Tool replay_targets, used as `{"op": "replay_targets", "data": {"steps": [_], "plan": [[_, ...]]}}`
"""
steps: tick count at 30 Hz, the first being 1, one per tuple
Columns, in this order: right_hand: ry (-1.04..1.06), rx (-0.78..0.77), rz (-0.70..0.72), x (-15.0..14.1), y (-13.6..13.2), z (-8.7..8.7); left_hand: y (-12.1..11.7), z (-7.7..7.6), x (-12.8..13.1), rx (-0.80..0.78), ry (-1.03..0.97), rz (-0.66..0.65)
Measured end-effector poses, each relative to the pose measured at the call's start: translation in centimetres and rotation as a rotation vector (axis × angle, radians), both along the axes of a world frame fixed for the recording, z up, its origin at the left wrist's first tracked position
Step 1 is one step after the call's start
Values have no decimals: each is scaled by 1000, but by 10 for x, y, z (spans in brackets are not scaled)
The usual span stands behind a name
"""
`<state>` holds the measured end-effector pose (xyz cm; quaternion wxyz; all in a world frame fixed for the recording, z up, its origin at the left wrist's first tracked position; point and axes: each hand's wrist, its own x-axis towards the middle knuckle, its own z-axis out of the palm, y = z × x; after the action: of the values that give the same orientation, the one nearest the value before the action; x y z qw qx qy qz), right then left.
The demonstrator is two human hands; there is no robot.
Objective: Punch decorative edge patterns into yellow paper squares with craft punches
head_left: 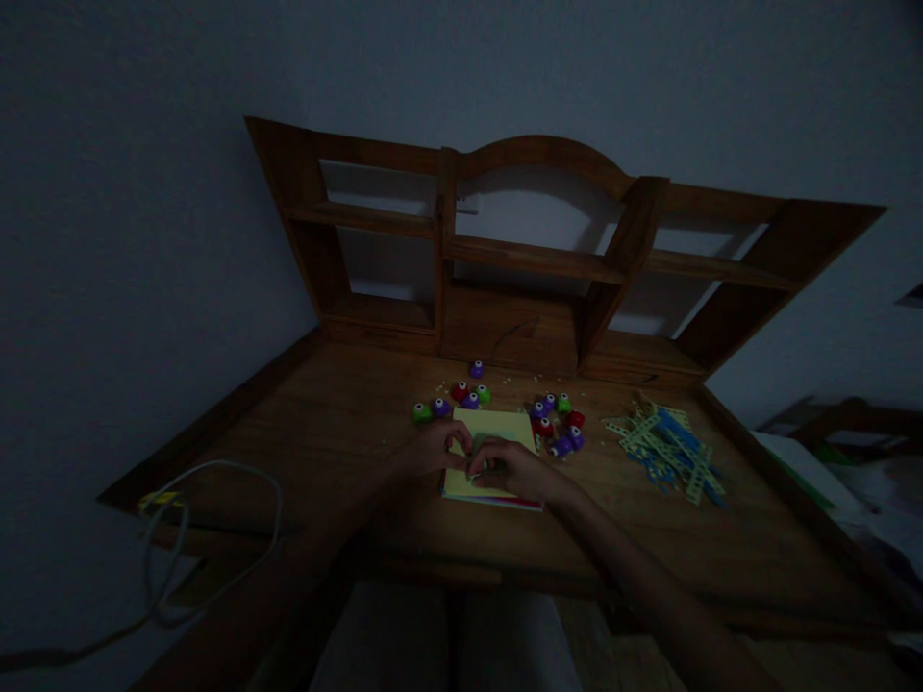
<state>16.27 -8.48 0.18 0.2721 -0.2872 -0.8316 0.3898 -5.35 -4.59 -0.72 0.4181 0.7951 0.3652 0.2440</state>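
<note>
Both my hands are over a stack of yellow paper sheets (511,428) on the wooden desk, close together. My left hand (436,448) is bent in at the left of the stack, its fingers curled in a pinch. Fingertips of my right hand (513,467) meet it from the right, also pinched. A small pale piece (476,474) shows at the right fingertips, too dim and small to name. Just beyond the paper lie small toy pieces with eye-like tops: a green one (422,412), a red one (460,391), a purple one (477,369) and several more.
On the right of the desk (303,423) lies a pile of yellow-green and blue perforated plastic strips (670,447). Tiny pale bits are scattered at the back. A wooden shelf unit (534,252) stands behind. A white cable (278,500) loops at the left edge. The room is dim.
</note>
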Motion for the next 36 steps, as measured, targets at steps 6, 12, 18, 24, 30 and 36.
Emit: {"op": "replay_targets", "data": {"steps": [6, 12, 18, 24, 30, 36], "plan": [[45, -17, -2, 0, 2, -4, -5, -2, 2, 68, 2, -3], [68, -43, 42, 0, 2, -4, -7, -4, 2, 95, 22, 25], [69, -27, 49, -1, 3, -1, -7, -5, 2, 136, 28, 4], [61, -36, 65, -1, 4, -3, -5, -7, 3, 147, 54, 12], [34, -82, 111, 2, 6, -1, -3, -11, 2, 140, 47, 3], [11, -63, 66, 9, 7, 5, -5, -7, 2, 121, 52, 4]]}}
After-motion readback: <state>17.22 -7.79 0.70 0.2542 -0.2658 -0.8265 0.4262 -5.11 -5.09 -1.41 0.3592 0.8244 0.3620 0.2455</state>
